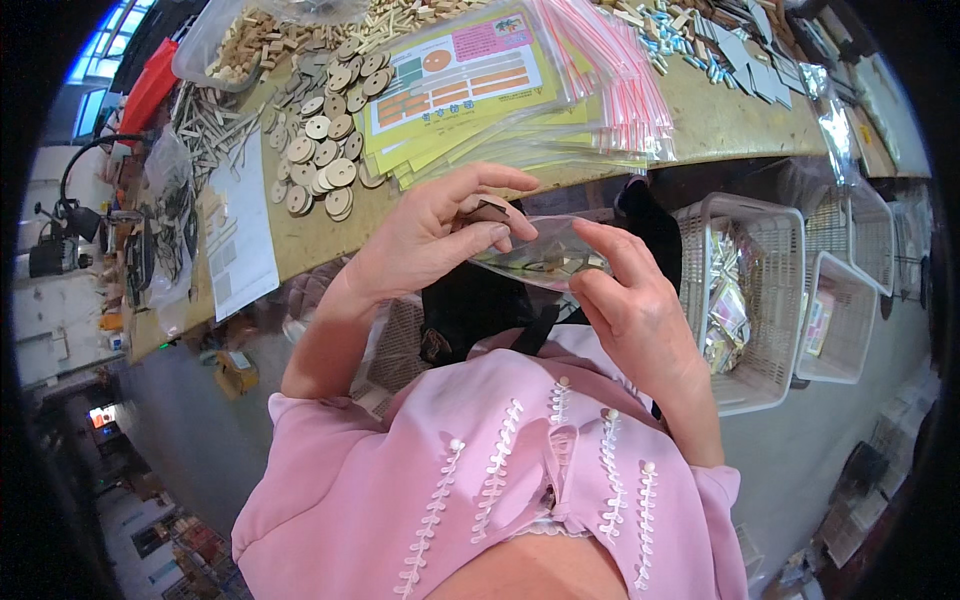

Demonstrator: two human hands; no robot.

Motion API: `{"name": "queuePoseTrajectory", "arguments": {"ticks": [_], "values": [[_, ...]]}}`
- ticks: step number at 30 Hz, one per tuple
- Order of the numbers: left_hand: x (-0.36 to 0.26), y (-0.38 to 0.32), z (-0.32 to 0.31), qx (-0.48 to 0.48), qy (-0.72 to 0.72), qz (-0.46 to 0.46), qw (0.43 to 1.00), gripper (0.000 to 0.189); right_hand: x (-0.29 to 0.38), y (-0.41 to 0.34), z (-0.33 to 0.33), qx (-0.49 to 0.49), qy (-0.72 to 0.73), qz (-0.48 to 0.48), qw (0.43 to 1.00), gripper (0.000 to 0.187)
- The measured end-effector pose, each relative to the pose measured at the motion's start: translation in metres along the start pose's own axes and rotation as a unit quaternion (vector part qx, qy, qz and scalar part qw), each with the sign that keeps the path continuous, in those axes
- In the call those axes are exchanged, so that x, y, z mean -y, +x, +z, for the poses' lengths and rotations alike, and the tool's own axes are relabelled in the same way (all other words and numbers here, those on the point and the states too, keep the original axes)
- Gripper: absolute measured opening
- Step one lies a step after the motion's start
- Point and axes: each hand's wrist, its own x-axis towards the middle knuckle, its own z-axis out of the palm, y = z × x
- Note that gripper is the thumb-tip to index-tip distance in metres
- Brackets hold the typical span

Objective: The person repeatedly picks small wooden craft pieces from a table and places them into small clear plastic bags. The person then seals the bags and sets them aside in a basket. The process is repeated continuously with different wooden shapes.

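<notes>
My left hand (442,229) holds a small dark flat piece (491,211) between its fingers, at the mouth of a clear plastic bag (551,240). My right hand (630,292) pinches the bag's right edge. Small pale pieces lie inside the bag, which is held in front of the table edge, above my lap. Just beyond my hands a stack of zip bags with yellow printed sheets (480,90) lies on the table (742,127). Round wooden discs with centre holes (322,157) are heaped left of the stack.
A clear plastic tub (199,56) of small wooden blocks stands at the back left, near thin sticks (214,135) and a white sheet (240,240). Blue and grey pieces (742,67) lie at the back right. White plastic baskets (787,300) stand right, one with filled bags.
</notes>
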Motion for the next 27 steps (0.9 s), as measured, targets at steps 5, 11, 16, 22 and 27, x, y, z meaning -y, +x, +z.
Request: {"name": "queuePoseTrajectory", "arguments": {"ticks": [5, 11, 16, 22, 27], "values": [[0.021, -0.007, 0.005, -0.04, -0.02, 0.025, 0.999, 0.029, 0.0, -0.005, 0.002, 0.001, 0.009, -0.002, 1.0, 0.012], [0.015, -0.007, 0.015, -0.101, 0.251, 0.103, 0.957, 0.024, -0.001, -0.005, 0.005, 0.008, 0.013, -0.014, 1.0, 0.014], [0.017, -0.01, 0.02, -0.101, 0.387, 0.139, 0.906, 0.027, 0.0, -0.003, 0.011, 0.015, 0.015, -0.011, 1.0, 0.016], [0.016, -0.01, 0.034, -0.078, 0.386, 0.195, 0.898, 0.034, 0.009, 0.005, 0.009, 0.006, 0.016, 0.002, 1.0, 0.015], [0.006, -0.011, -0.019, -0.174, 0.442, 0.214, 0.853, 0.013, 0.003, 0.001, 0.008, 0.004, 0.011, 0.024, 1.0, 0.016]]}}
